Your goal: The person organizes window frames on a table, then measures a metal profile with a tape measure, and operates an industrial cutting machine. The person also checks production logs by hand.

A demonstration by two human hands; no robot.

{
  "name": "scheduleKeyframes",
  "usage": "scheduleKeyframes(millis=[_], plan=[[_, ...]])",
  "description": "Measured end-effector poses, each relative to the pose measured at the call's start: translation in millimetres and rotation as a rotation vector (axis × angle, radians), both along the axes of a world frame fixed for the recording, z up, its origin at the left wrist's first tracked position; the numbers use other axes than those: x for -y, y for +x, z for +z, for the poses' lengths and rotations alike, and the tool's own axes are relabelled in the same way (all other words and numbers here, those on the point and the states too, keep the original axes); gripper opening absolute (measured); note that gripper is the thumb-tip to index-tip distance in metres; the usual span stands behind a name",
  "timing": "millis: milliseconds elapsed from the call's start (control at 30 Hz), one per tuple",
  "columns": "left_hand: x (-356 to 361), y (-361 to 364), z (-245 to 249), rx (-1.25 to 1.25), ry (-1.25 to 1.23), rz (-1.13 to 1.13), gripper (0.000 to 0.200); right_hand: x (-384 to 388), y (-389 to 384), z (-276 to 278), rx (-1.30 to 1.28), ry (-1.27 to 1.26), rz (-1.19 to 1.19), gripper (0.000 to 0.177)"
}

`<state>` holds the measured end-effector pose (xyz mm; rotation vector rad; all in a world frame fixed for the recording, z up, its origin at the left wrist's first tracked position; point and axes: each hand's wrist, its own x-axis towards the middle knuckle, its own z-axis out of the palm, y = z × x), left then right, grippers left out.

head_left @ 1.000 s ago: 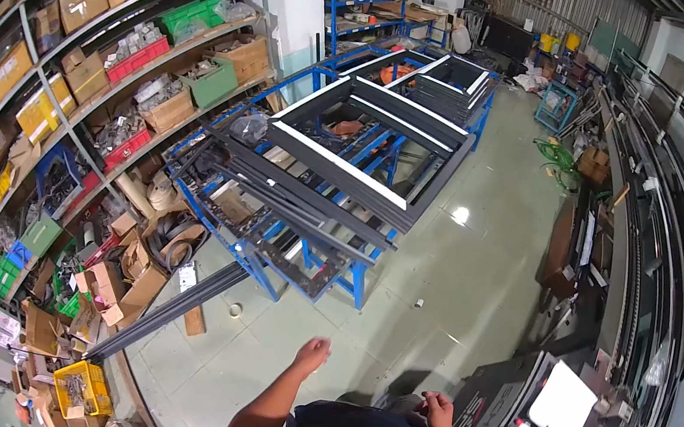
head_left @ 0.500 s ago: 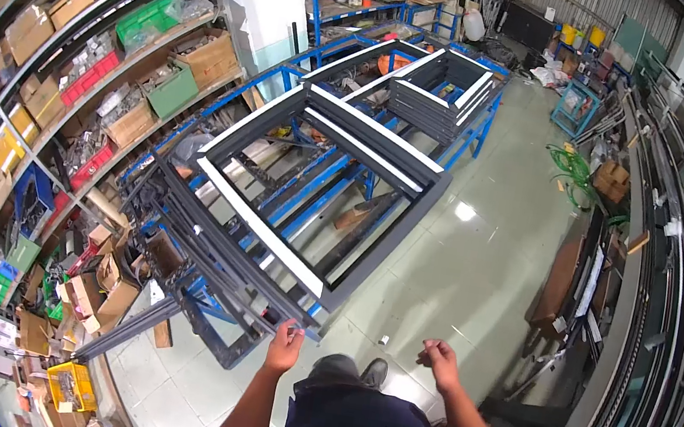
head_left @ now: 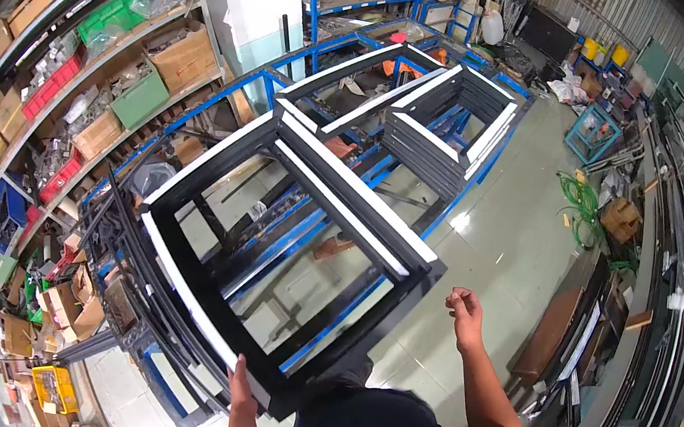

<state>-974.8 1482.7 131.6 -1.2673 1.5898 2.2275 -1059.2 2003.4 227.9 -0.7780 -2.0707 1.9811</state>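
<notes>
A large dark window frame [head_left: 413,299] with white faces lies on a blue metal bench, its near corner close to my body. My left hand [head_left: 242,389] is at the outer side of that corner, closed against its edge; one finger shows upright and the others are hidden. To the right of the frame, my right hand [head_left: 465,314] is raised over the floor, clear of the frame. Its fingers are curled in, and nothing shows in them. Farther along the bench sits a stack of smaller dark frames [head_left: 425,160], beside another white-faced frame [head_left: 347,64].
Shelves of boxes and bins, among them a green bin [head_left: 116,12], line the left side. A yellow crate [head_left: 55,387] stands low at left. Long profiles [head_left: 658,349] run along the right wall. A green hose [head_left: 580,209] lies coiled on the floor [head_left: 490,227].
My view has come closer to the large frame. My left hand has moved from beside the bench onto the frame's near corner. My right hand has risen, its fingers still curled.
</notes>
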Motion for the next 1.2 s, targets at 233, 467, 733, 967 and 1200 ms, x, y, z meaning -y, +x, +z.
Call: scheduleKeyframes(millis=[233, 467, 733, 967, 1200], plan=[[17, -9, -11, 0.02, 0.214, 0.022, 0.084, -54, -159, -36, -0.062, 0.116, 0.288, 0.042], [7, -11, -3, 0.049, 0.305, 0.15, 0.09, -12, -322, -82, 0.318, -0.295, 0.974, 0.063], [5, -28, 4, 0.172, 0.217, 0.277, 0.086, 32, -371, -76, 0.626, -0.672, 0.897, 0.063], [59, -70, 3, 0.168, 0.237, 0.207, 0.102, 73, -390, -65, 0.629, -0.7, 0.767, 0.048], [127, -123, -4, -0.003, 0.334, 0.142, 0.089, 122, -425, -58, 0.709, -0.68, 0.743, 0.05]])
